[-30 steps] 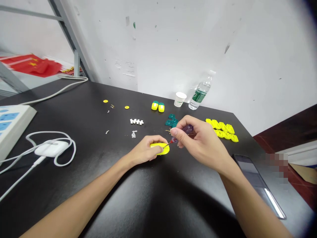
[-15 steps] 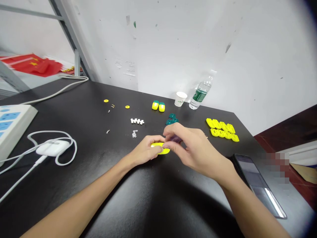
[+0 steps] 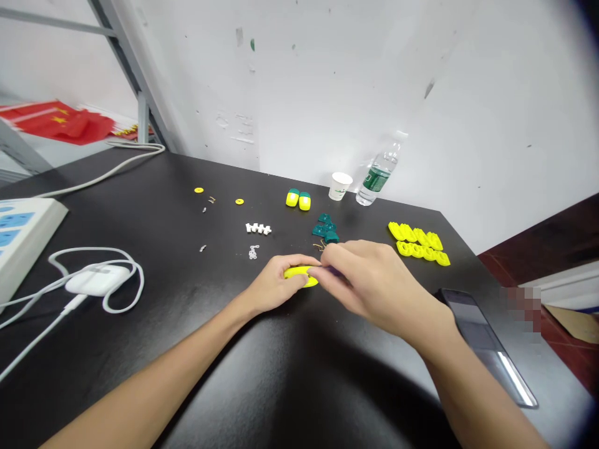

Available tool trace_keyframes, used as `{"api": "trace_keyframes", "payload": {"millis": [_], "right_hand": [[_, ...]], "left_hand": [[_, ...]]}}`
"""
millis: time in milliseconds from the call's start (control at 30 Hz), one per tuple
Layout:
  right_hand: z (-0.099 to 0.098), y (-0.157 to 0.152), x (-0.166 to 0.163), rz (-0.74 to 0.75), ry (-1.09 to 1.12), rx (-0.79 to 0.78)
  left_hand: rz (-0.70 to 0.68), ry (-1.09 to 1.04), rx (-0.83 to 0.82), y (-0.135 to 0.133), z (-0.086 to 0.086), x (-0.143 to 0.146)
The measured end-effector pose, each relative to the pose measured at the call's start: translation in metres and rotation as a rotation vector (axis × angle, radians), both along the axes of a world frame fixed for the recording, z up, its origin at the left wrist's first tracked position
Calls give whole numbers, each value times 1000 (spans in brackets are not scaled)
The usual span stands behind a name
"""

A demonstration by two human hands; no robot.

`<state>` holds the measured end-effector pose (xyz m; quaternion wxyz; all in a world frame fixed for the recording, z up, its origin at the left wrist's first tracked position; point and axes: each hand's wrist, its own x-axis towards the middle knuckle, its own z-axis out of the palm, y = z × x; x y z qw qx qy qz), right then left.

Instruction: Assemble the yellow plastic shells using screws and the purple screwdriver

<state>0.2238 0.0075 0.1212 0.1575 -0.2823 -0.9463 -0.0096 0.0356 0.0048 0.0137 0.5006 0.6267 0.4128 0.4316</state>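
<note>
- Yellow oval plastic shell (image 3: 299, 272): is sitting between both hands, with its smooth, rounded top showing; whether it is touching the tabletop cannot be told.
- Left hand (image 3: 274, 282): is clamping the shell, with the fingers curling over its top.
- Right hand (image 3: 374, 285): is reaching across from the right, its fingertips (image 3: 326, 272) meeting the shell's far end. Whether they are gripping it cannot be told. A dark purple object, possibly a tool handle (image 3: 334, 270), is showing among the fingers, mostly hidden.
- Handling: a firm left-hand hold appears best for keeping this small, smooth shell from slipping while the right fingers are working at its end.
- Teal plastic parts (image 3: 325, 229): are lying in a small, angular cluster just beyond the hands, with thin brass wire pieces (image 3: 320, 246) beside them.
- White beaded strip (image 3: 258, 229): is lying left of the teal parts, near small clear rings (image 3: 253, 252).
- Yellow-and-teal capsule pieces (image 3: 298, 199): are standing side by side farther back.
- Yellow lattice-like moulded pieces (image 3: 418, 244): are lying in two rows on the right, beyond which a paper cup (image 3: 340, 186) and a ribbed plastic water bottle (image 3: 377, 178) are standing near the wall.
- Black tabletop (image 3: 281, 399): is carrying a smartphone (image 3: 482, 337), a white earbud case (image 3: 97, 279) and a white power strip (image 3: 28, 240).
</note>
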Motion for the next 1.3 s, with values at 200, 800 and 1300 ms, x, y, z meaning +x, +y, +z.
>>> {"api": "trace_keyframes", "payload": {"millis": [200, 800, 1300], "right_hand": [[5, 0, 3, 97, 73, -205], [-6, 12, 6, 211, 189, -272], [-2, 11, 9, 149, 91, -267]], "left_hand": [[4, 11, 4, 1, -2, 1], [-18, 40, -44, 3, -1, -1], [-11, 34, -79, 2, 0, 0]]}}
